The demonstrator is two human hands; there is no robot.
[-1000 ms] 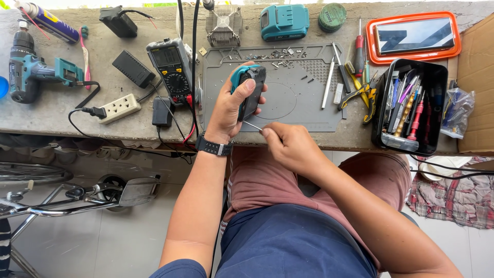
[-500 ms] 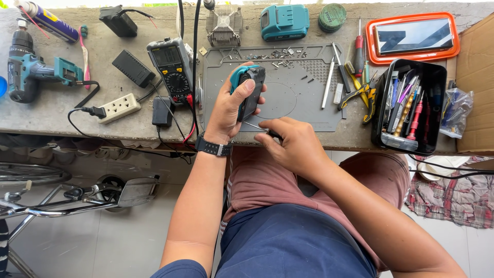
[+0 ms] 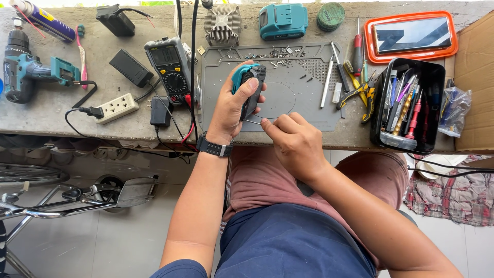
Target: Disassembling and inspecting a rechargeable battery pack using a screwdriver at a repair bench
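Note:
My left hand (image 3: 232, 105) grips a small teal and black power-tool body (image 3: 248, 86) and holds it upright over the grey work mat (image 3: 314, 108). My right hand (image 3: 293, 141) is just below and right of it. Its fingers pinch a thin metal tool (image 3: 253, 122) whose tip points at the lower end of the teal device. A black watch (image 3: 213, 148) sits on my left wrist. Small screws (image 3: 272, 54) lie scattered along the mat's far edge.
On the bench are a multimeter (image 3: 169, 63), a white power strip (image 3: 117, 107), a teal drill (image 3: 28, 72), a teal battery (image 3: 283, 20), a heat sink (image 3: 222, 24), pliers (image 3: 360, 92), a black bin of screwdrivers (image 3: 409, 103) and an orange-edged tray (image 3: 411, 35). A bicycle part (image 3: 77, 195) lies on the floor.
My right hand has shifted slightly up and left, bringing the thin tool closer under the teal device. My left hand holds the device in the same place.

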